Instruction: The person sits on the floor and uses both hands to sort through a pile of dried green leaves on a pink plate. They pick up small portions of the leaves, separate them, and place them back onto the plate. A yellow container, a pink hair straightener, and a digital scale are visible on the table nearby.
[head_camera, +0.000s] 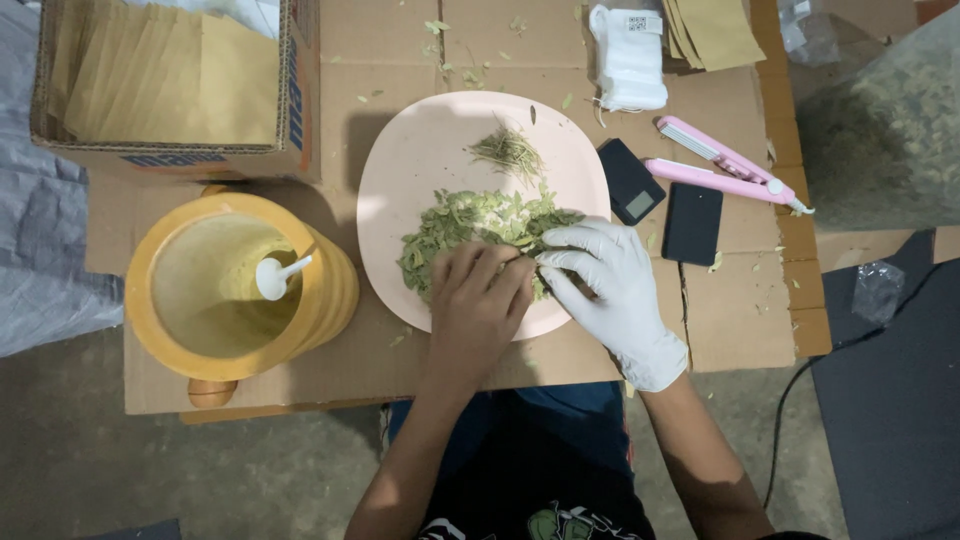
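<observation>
Head view, looking straight down: the bare left hand (478, 298) rests on the near edge of a heap of dried green leaves (478, 225), its fingers curled and pinching a few of them. The right hand (607, 275), in a white glove, lies just beside it, fingertips pressed together on the same leaves. The heap sits in the near half of a pale pink plate (420, 150) on flattened cardboard (740, 320); a small bundle of thin stems (508, 152) lies farther back on the plate. Left stands a yellow tub (335, 290) with a white scoop (275, 276) inside. Right lie two black pocket scales (692, 224) and a pink sealing clamp (725, 170).
</observation>
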